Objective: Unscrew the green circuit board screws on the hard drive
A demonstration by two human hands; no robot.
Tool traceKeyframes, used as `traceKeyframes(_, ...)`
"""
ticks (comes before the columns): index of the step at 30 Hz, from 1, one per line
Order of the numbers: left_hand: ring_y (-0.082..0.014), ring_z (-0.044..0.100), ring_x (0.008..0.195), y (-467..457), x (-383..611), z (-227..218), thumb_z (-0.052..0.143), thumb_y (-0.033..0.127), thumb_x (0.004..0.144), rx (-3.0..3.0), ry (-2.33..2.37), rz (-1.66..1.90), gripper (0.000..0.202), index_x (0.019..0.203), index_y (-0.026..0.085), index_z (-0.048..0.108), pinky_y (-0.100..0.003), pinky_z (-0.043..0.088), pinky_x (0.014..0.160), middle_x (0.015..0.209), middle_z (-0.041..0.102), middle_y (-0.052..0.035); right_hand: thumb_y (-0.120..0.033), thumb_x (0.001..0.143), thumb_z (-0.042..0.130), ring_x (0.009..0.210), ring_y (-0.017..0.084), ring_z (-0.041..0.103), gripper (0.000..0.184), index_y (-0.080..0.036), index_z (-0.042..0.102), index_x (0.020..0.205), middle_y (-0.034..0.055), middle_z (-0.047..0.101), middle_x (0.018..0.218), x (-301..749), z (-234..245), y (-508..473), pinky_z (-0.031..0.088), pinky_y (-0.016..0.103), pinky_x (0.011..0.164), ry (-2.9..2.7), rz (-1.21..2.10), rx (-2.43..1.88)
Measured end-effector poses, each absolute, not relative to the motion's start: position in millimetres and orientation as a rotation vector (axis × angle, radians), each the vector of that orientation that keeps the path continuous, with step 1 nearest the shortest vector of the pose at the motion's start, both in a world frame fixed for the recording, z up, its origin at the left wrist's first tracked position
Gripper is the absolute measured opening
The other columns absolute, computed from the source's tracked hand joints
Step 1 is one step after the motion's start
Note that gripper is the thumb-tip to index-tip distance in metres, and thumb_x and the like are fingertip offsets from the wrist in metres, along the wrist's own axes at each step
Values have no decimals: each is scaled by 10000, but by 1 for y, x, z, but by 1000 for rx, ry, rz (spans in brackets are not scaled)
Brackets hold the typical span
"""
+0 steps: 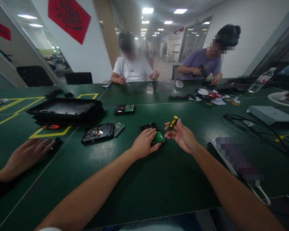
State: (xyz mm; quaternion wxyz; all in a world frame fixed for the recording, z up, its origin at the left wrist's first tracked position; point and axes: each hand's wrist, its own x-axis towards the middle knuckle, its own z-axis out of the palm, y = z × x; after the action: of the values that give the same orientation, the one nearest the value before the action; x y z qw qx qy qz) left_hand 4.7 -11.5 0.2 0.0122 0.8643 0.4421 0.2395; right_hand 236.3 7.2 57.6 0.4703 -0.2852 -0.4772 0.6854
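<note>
A black hard drive with a green circuit board (158,138) lies on the table in front of me. My left hand (144,143) is closed over its left part, fingers across the top and thumb along the near edge. Just to the right, my right hand (185,136) grips a screwdriver with a yellow and black handle (173,122), raised above the table. Its tip is too hard to make out against the drive. Left of my left hand lie another opened hard drive (97,133) and a loose circuit board (119,129).
Farther back sits another hard drive (125,109). Black trays (65,109) are stacked left, near a co-worker's hand (29,154). Right are a grey box (272,115), cables (250,123) and a blurred-out flat device (238,160). Two people work across the green table (144,189).
</note>
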Motion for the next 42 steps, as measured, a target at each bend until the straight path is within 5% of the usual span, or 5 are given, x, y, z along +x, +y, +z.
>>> traceKeyframes(17,-330,491,1456,-12,6,2,612,524,982,2698,1391,736,641,1448,86,564,-468,363,1257,1505,586,-182,-717,922,602,780,219,741,554,-183,704,1030,110,758,979,241,58,9,560,321,673,-1172,1726,-702)
traceKeyframes(21,-327,488,1459,-13,6,2,615,523,980,2693,1395,741,638,1447,91,566,-468,362,1259,1507,587,-178,-675,949,583,689,174,679,528,-207,710,1160,95,742,1011,242,59,8,486,282,556,-1198,1677,-725)
traceKeyframes(29,-327,483,1466,-11,5,0,613,535,980,2694,1387,744,651,1459,98,557,-474,365,1256,1514,581,-178,-621,968,562,553,103,549,485,-192,763,1074,130,739,1171,243,63,5,278,247,423,-1243,1616,-737)
traceKeyframes(37,-328,487,1463,-13,6,2,619,518,978,2691,1392,747,633,1455,105,561,-482,374,1253,1508,587,-173,-528,956,643,579,110,582,392,-219,743,1176,99,747,1099,242,69,1,350,237,446,-1244,1595,-692)
traceKeyframes(42,-330,485,1464,-13,5,3,630,522,973,2682,1384,756,625,1458,133,562,-497,385,1244,1519,579,-164,-608,968,600,569,113,605,452,-206,749,1113,98,734,1064,241,67,2,387,244,448,-1216,1599,-677)
